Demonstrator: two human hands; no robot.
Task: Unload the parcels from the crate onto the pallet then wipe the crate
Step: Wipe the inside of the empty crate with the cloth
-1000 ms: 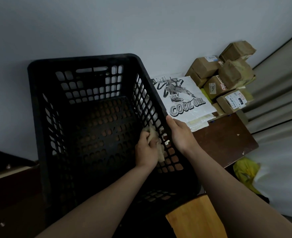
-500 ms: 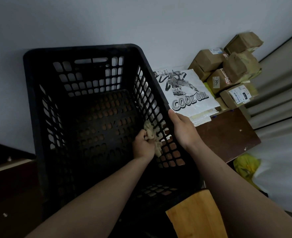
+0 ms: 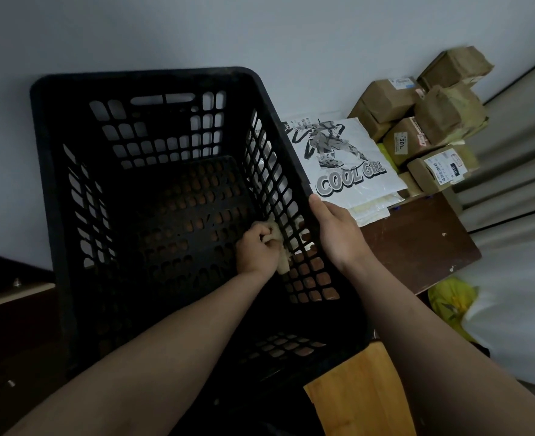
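While the right grip (image 3: 338,234) clasps the crate (image 3: 134,78) by its rim, apparently to steady it, the left grip (image 3: 256,250) clenches a cloth (image 3: 284,264) against the crate's inner side wall for wiping.

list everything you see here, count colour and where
crate: 1, black, centre, no parcels inside
cloth: 1, beige, at the crate's right inner wall
boxed parcels: at least six, brown, stacked upper right
printed bag: 1, white, right of the crate
flat packets: a few, pale, under the printed bag
board: 1, dark brown, under the parcels
yellow bag: 1, lower right
wooden panel: 1, light orange, bottom edge
left hand: grips the cloth inside the crate
right hand: grips the crate's right rim
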